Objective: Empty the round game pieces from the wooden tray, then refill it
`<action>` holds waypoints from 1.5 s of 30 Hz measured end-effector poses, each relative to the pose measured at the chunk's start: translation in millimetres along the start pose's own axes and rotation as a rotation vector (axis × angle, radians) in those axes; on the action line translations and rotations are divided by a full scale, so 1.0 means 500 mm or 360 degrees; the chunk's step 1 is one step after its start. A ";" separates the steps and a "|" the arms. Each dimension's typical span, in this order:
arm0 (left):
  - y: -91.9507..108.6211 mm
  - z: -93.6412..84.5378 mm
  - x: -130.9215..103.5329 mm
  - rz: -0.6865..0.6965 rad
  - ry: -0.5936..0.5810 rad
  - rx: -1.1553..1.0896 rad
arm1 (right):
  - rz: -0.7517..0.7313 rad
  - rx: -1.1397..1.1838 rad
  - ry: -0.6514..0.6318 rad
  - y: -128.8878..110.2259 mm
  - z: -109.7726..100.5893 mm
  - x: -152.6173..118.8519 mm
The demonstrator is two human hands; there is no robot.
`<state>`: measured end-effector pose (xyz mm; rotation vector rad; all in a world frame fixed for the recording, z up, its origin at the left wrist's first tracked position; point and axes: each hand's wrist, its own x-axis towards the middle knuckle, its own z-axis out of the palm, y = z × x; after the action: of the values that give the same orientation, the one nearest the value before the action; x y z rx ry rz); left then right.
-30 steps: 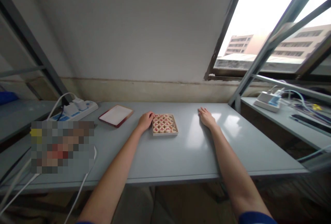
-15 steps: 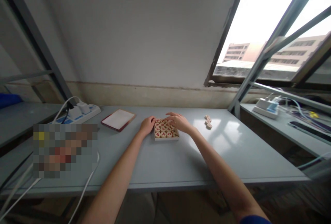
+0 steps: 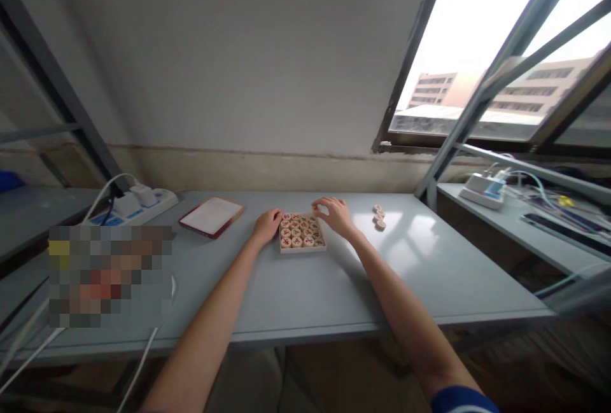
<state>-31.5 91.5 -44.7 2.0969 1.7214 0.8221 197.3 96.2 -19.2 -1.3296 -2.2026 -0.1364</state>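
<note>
Lying flat around the middle of the counter point(image 3: 305, 301), the box point(image 3: 303, 250) has its near wall running about parallel to the counter's front edge. It looks close to square, so its long axis cannot be told. Rows of round discs point(image 3: 296, 242) fill much of it, faces up, with red characters too small to show which way they read.

The left hand point(image 3: 267, 225) is at the box's left wall, fingers bent and close together; whether they grip the wall cannot be told. The right hand point(image 3: 335, 214) is at the back right corner of the box, thumb and fingertips curved into a narrow gap. Whether a disc sits between the tips cannot be made out, and the hand covers part of that corner.

A few loose discs point(image 3: 380, 226) lie in a short line toward the counter's back right corner. Broad counter surface stretches from the box to the front edge, and from the loose discs to the right edge.

Left of the left hand, a red-edged panel point(image 3: 212, 216) lies aslant to the back edge. Toward the front left corner, a pixelated patch point(image 3: 109, 276) hides what lies there.
</note>
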 end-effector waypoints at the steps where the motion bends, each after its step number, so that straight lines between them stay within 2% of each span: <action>1: 0.001 0.000 0.000 -0.0007 0.0001 0.0004 | 0.0097 -0.0050 0.0030 0.026 -0.007 -0.005; 6: 0.002 0.000 -0.002 0.0007 0.0018 0.0011 | 0.0672 -0.0459 0.0134 0.155 -0.055 -0.051; 8: 0.001 0.000 -0.002 0.0027 0.0019 0.0009 | 0.0893 -0.0554 0.0281 0.167 -0.073 -0.057; 10: 0.000 -0.001 -0.002 0.0036 0.0020 0.0009 | 0.0985 -0.0542 0.0402 0.144 -0.083 -0.050; 12: 0.000 -0.001 -0.002 0.0033 0.0018 0.0012 | 0.0796 -0.0376 0.0330 0.096 -0.083 -0.035; 15: 0.001 -0.002 -0.002 0.0035 0.0016 0.0010 | 0.0093 -0.0023 -0.0135 0.008 -0.064 -0.020; 16: 0.002 -0.002 -0.003 0.0038 0.0016 0.0007 | -0.0075 0.0039 -0.0273 -0.018 -0.055 -0.019; 18: 0.003 -0.002 -0.003 0.0033 0.0015 0.0000 | -0.0234 0.0068 -0.0420 -0.057 -0.037 -0.022; 22: 0.004 -0.002 -0.004 0.0007 0.0005 -0.0009 | -0.0261 -0.0025 -0.0399 -0.086 -0.018 -0.030; 27: 0.003 -0.001 -0.003 0.0018 0.0013 -0.0006 | -0.0180 -0.0079 -0.0240 -0.064 -0.032 -0.019; 31: 0.001 0.001 -0.003 0.0035 0.0014 0.0009 | 0.0082 -0.0292 -0.0011 0.007 -0.061 -0.026; 35: -0.003 0.003 -0.001 0.0030 0.0015 0.0003 | 0.0566 -0.0693 -0.0057 0.120 -0.095 -0.068; 37: -0.004 0.003 0.000 0.0029 0.0014 0.0001 | 0.0735 -0.0720 -0.0041 0.154 -0.107 -0.082; 38: -0.004 0.003 0.001 0.0027 0.0011 0.0003 | 0.0744 -0.0666 -0.0007 0.159 -0.110 -0.082; 40: -0.004 0.002 0.000 0.0025 0.0006 -0.0001 | 0.0587 -0.0416 0.0058 0.142 -0.109 -0.069; 42: -0.003 0.002 -0.001 0.0032 0.0011 -0.0017 | 0.0261 -0.0030 0.0022 0.093 -0.096 -0.048; 45: -0.002 0.002 -0.002 0.0032 0.0024 -0.0022 | -0.0233 0.0453 -0.0396 0.000 -0.064 -0.026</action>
<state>-32.0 90.9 -46.2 2.1079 1.6999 0.8550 214.8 74.4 1.2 -1.0754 -2.4163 0.2940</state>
